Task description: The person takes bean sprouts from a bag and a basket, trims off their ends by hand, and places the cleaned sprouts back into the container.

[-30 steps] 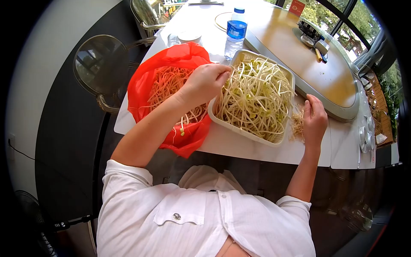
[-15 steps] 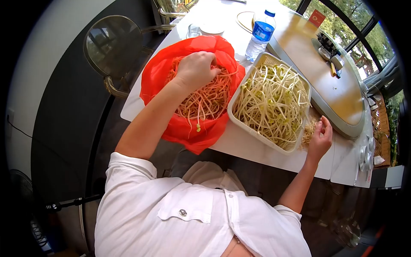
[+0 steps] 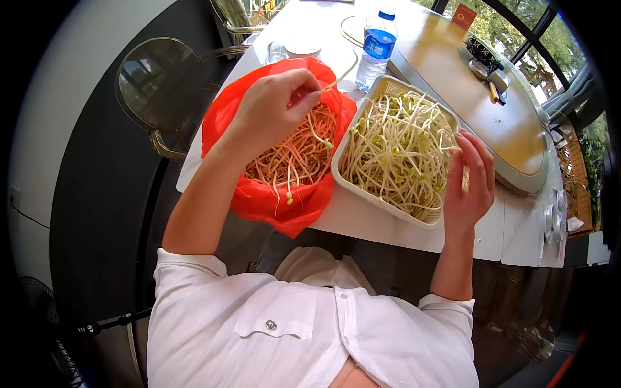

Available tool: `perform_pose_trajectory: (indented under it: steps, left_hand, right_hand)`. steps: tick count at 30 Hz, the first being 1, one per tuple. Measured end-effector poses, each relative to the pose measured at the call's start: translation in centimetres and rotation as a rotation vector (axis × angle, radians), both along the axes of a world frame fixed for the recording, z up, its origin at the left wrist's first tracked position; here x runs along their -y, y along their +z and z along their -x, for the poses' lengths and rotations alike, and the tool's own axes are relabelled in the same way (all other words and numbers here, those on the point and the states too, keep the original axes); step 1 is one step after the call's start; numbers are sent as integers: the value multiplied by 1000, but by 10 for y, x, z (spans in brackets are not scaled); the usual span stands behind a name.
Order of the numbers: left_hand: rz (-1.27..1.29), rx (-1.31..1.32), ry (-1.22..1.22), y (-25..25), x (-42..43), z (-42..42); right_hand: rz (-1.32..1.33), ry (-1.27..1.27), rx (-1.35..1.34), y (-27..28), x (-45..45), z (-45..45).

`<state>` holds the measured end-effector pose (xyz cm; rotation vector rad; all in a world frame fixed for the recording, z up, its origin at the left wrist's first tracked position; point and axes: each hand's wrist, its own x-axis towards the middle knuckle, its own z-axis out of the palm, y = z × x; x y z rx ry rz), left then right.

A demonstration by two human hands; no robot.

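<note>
My left hand is over the red plastic bag, thumb and finger pinched on a bean sprout whose pale stem sticks out to the right. Inside the bag lies a heap of bean sprouts, tinted orange by the red plastic. To its right stands a cream plastic basket filled with whitish bean sprouts with yellow-green heads. At the basket's right rim is my right hand, its fingertips drawn close together beside a sprout end. Whatever they hold is too small to make out.
A water bottle with a blue label stands behind the basket on the white table. Further right are a round tabletop and small dishes. A chair stands at the left.
My left hand has lifted from the sprouts in the bag with one sprout pinched in it. My right hand has moved up and left to the basket's rim.
</note>
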<state>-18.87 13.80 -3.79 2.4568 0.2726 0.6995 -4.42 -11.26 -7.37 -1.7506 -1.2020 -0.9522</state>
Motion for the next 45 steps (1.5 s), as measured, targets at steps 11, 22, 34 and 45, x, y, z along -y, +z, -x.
perform_pose_trajectory:
  steps: [11,22,34,45]
  left_hand:
    - [68,-112,-253,9,36,-16]
    - [2,-107,-365,13,59,-52]
    - [-87,-83,-498,25,104,-108]
    - [6,-209,-482,17,138,-136]
  right_hand:
    - [244,169,240,26,-47,2]
    - [289,85,54,21,-1,-23]
    - [297,93,-148,25,71,-40]
    - [386,-648,-85,-51,125,-86]
